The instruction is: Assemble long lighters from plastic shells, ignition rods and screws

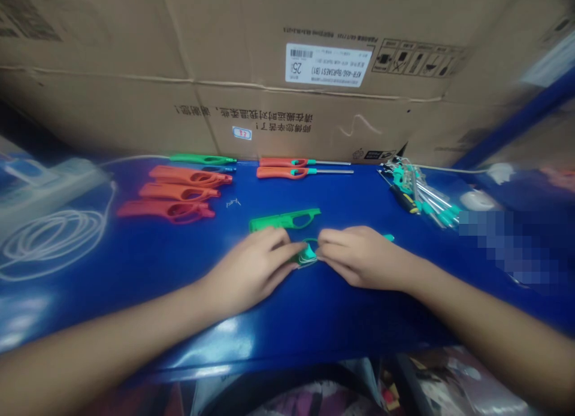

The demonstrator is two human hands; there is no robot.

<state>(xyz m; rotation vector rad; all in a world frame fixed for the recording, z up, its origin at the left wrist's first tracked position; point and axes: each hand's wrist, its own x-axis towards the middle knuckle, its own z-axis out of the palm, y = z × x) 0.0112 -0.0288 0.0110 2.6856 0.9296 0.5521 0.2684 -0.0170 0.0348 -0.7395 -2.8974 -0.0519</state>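
My left hand (pixel 258 266) is closed around the grip end of a partly open green lighter (pixel 309 241), mostly hidden by the fingers. A teal trigger piece (pixel 308 254) and thin pale wires show between the two hands. My right hand (pixel 362 257) pinches the front end of the same lighter, fingertips together. A small teal tip (pixel 389 237) shows behind the right hand; what it belongs to is hidden. Just beyond my left fingers lies a green lighter casing half (pixel 291 219), its trigger loop pointing right.
Several orange lighter casings (pixel 179 192) lie at left, near small screws (pixel 233 203). Two orange lighters with metal tubes (pixel 287 172) sit at the back. At right are a pile of teal-and-metal tubes (pixel 424 194) and a screwdriver (pixel 404 199). A cardboard wall (pixel 251 57) stands behind; white cable (pixel 54 239) coils left.
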